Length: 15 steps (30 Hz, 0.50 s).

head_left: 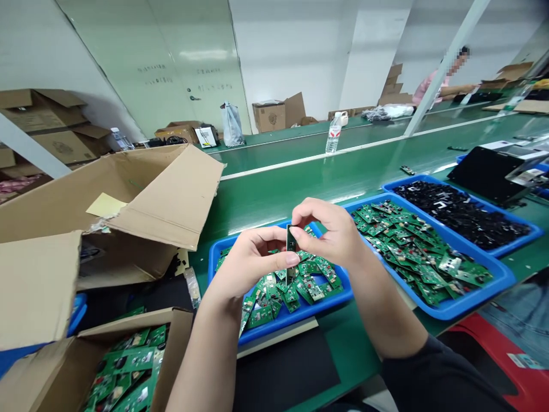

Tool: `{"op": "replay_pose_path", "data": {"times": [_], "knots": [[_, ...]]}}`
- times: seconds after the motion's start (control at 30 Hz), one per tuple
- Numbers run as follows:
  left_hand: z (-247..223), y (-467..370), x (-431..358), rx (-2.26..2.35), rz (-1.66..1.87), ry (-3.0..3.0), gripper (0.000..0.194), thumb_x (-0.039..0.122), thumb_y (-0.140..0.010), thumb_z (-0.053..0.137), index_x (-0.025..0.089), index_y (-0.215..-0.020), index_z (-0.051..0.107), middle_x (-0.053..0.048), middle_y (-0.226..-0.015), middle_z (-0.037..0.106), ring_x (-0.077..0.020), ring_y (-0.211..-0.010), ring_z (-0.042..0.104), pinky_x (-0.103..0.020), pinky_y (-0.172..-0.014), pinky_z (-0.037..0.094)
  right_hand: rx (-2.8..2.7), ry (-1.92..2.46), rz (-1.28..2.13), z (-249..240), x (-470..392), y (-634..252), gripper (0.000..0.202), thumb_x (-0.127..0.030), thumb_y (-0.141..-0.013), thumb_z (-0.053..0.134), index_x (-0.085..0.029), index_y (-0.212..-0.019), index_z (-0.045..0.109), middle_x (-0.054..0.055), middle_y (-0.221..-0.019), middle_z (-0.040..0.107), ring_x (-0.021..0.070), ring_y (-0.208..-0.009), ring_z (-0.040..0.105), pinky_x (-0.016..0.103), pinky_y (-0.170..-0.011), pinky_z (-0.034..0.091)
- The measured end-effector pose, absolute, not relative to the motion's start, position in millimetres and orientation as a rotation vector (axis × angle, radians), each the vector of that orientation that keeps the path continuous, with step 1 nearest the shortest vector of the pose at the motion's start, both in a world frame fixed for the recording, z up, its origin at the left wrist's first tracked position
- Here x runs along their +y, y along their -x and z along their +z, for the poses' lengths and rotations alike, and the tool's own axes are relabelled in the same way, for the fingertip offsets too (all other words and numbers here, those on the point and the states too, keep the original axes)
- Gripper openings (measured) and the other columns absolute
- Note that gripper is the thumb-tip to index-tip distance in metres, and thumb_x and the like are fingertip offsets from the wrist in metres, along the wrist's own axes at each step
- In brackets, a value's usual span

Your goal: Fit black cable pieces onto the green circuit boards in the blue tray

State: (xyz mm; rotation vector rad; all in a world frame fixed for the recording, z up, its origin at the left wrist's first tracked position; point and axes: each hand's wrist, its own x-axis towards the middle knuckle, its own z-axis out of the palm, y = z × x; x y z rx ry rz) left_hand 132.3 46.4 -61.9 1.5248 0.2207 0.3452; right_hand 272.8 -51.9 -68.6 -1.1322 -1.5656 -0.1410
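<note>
A small dark green circuit board is held upright between both hands, above a blue tray with many green boards. My left hand pinches its lower part between thumb and fingers. At its top end, my right hand grips it with thumb and index finger. The two hands hide part of the tray's contents behind them.
More boards fill a second blue tray on the right, with a tray of black parts beyond. Cardboard boxes stand left, one with boards at lower left. A bottle stands farther back; a person sits far right.
</note>
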Motion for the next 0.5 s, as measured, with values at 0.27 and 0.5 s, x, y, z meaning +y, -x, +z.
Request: {"op": "replay_pose_path", "data": {"times": [0.27,0.5], "knots": [[-67.3,-136.2,46.7,0.188,0.333,-1.462,0.032,0.037,-0.062,0.084,0.014,-0.081,0.073,-0.001,-0.065,0.062,-0.0125,-0.062,0.055,-0.024,-0.060,0.043,-1.574,1.179,-0.087,-67.2,-54.9,-278.5,0.007,-0.015,-0.082,0.053,-0.020,-0.076,0.052,-0.002,-0.071,0.056,0.0100,-0.063,0.054,0.023,-0.060,0.048],[-65.8,-137.2,40.9,0.241,0.427,-1.383,0.036,0.042,-0.055,0.086,0.013,-0.071,0.071,-0.004,-0.068,0.067,-0.0152,-0.063,0.062,-0.024,-0.061,0.047,-1.633,1.228,-0.068,-66.1,-56.5,-281.9,0.010,-0.019,-0.089,0.053,-0.018,-0.097,0.059,0.006,-0.095,0.060,0.0134,-0.080,0.060,0.028,-0.072,0.053]]}}
